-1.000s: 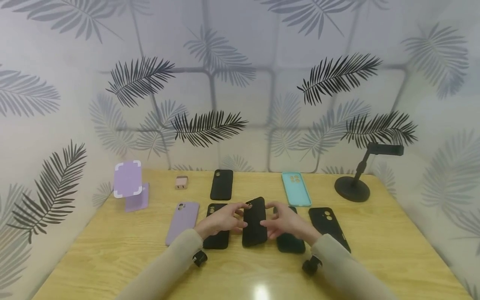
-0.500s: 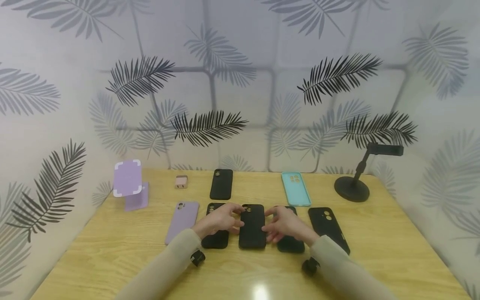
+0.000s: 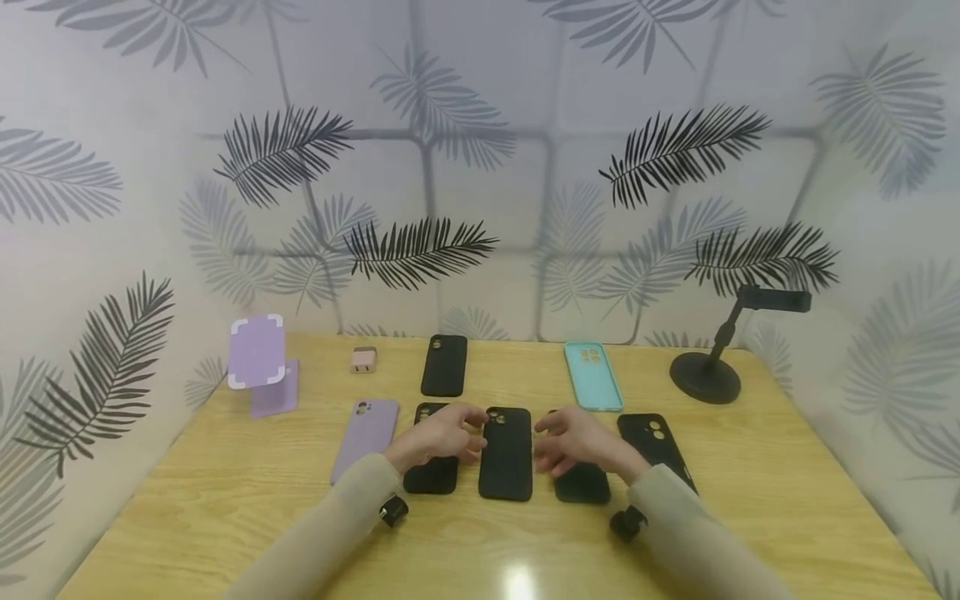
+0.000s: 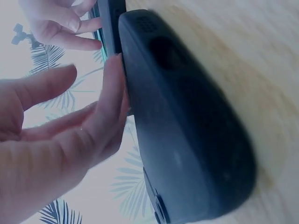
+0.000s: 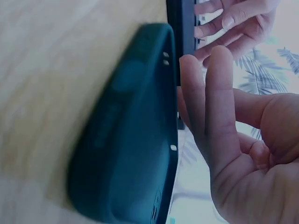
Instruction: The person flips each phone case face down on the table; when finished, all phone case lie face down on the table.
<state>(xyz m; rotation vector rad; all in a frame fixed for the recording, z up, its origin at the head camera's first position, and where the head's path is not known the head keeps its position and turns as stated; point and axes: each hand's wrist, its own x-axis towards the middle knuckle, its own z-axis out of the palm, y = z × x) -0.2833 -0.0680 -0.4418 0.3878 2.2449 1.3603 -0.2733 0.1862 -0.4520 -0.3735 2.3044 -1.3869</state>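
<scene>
A black phone case [image 3: 506, 457] lies flat on the table between my two hands, its camera cutout at the upper left. My left hand [image 3: 448, 435] hovers over another black phone case [image 4: 187, 130] and partly covers it in the head view. Its fingers are loosely bent and hold nothing, with the tips near the middle case's left edge. My right hand [image 3: 579, 442] is above a dark green phone case [image 5: 126, 135], which lies with its hollow side up. Loosely bent, its fingers [image 5: 219, 88] hold nothing and point toward the middle case.
A purple phone case [image 3: 365, 437] lies left and a black one [image 3: 656, 446] right of the row. Farther back are a black case [image 3: 444, 365], a turquoise case [image 3: 594, 375], a pink charger plug [image 3: 363, 360], a purple stand [image 3: 258, 354] and a black stand [image 3: 705, 375].
The middle black case, held raised and tilted between both hands a second ago, now lies flat. Both hands have let go of it, and the right fingers have drawn away slightly rightward.
</scene>
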